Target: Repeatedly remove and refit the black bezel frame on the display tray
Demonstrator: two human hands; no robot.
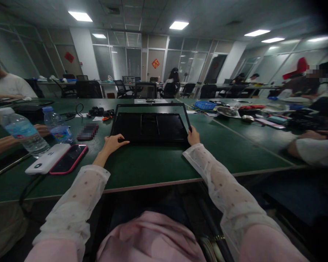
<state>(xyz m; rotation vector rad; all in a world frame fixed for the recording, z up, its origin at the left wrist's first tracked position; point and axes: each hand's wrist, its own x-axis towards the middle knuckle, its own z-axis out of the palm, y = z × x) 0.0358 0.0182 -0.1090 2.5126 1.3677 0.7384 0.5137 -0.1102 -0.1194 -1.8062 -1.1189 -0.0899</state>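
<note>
A thin black rectangular frame (150,105), like a screen bezel, stands tilted with its top edge raised on the table in front of me. Behind and below its opening lies a flat black panel (128,123) with two upright ribs near its middle. My left hand (114,145) is closed at the frame's lower left corner, thumb pointing inward along the front edge. Wrapped round the frame's lower right side is my right hand (194,136). Whether my fingers also touch the panel, I cannot tell.
To my left are two water bottles (24,129), a white power bank (47,159) and a pink-cased phone (69,159). A blue basket (205,105) and a metal bowl (226,111) sit at the back right. Other people sit on both sides of the green table (224,145).
</note>
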